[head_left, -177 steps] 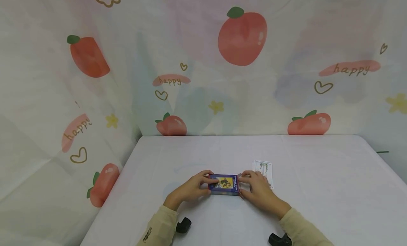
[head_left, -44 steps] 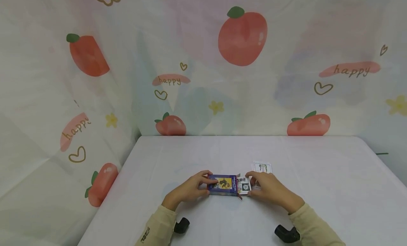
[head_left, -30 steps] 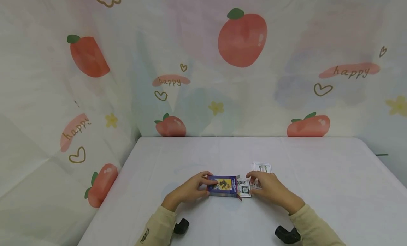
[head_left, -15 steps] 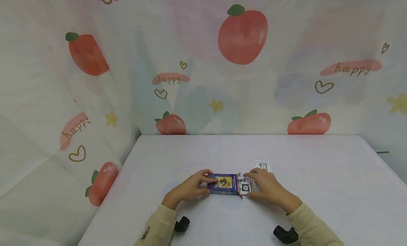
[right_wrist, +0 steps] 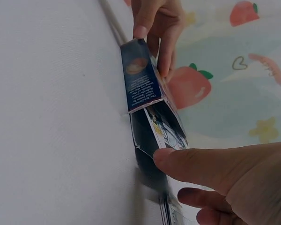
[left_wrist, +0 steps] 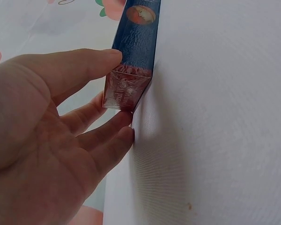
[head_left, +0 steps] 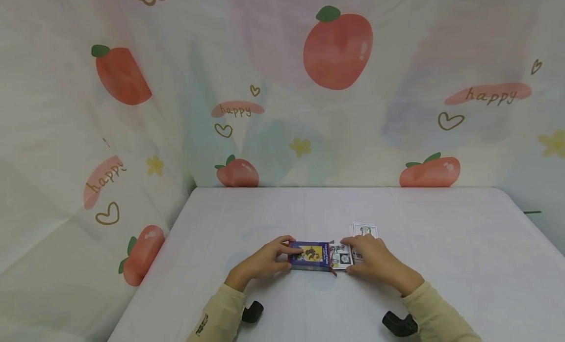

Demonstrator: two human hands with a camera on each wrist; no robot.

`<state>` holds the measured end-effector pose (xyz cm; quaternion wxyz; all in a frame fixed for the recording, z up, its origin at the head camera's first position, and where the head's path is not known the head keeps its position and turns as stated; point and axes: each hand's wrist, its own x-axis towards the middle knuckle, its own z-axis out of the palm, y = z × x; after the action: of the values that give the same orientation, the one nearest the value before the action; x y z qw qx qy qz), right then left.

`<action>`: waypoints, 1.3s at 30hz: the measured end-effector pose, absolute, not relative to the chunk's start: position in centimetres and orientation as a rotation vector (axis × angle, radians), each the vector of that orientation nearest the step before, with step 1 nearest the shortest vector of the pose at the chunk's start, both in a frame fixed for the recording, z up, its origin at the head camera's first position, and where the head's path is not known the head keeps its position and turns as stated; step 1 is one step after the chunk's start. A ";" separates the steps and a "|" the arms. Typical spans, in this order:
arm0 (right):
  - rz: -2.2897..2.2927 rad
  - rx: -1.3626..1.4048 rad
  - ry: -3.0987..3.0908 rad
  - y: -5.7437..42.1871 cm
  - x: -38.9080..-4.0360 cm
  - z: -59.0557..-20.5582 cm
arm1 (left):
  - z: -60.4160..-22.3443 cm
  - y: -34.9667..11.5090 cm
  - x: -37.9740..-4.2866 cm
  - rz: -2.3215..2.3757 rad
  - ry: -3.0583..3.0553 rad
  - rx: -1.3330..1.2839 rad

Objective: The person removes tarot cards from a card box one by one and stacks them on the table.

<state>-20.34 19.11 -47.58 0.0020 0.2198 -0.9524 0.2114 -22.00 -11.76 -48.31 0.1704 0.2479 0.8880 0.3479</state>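
A blue card box [head_left: 311, 256] with a yellow picture lies flat on the white table, its right end open and its flaps out. My left hand [head_left: 265, 259] holds its closed left end, thumb on one long side and fingers on the other, as the left wrist view shows with the box's reddish end [left_wrist: 126, 91]. Several printed cards [head_left: 341, 258] stick partway out of the open end. My right hand [head_left: 375, 260] pinches them between thumb and fingers at their edges. In the right wrist view the thumb [right_wrist: 178, 161] touches the cards beside a dark flap [right_wrist: 144, 129].
Another small pile of white cards [head_left: 365, 229] lies on the table [head_left: 441, 253] just behind my right hand, partly hidden by it. A fruit-printed cloth [head_left: 344, 136] hangs behind the table's far edge and along the left side.
Earlier no cards showed outside the box; now they stick out on the right. Over the last half second my right hand has shifted slightly right with them. My left hand stays put.
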 end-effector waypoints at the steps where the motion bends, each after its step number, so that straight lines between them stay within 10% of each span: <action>1: 0.685 0.686 -2.995 19.2 -20.4 -47.4 | -48.3 -11.7 -22.0 0.988 2.522 0.701; 39: 1.076 0.639 -2.949 22.7 -21.0 -44.5 | -48.5 -11.7 -22.0 1.023 2.508 0.679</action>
<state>-21.01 22.72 -44.47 -0.0310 0.1993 -0.9202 0.3356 -21.99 -11.72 -48.51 0.1738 0.2395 0.8845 0.3607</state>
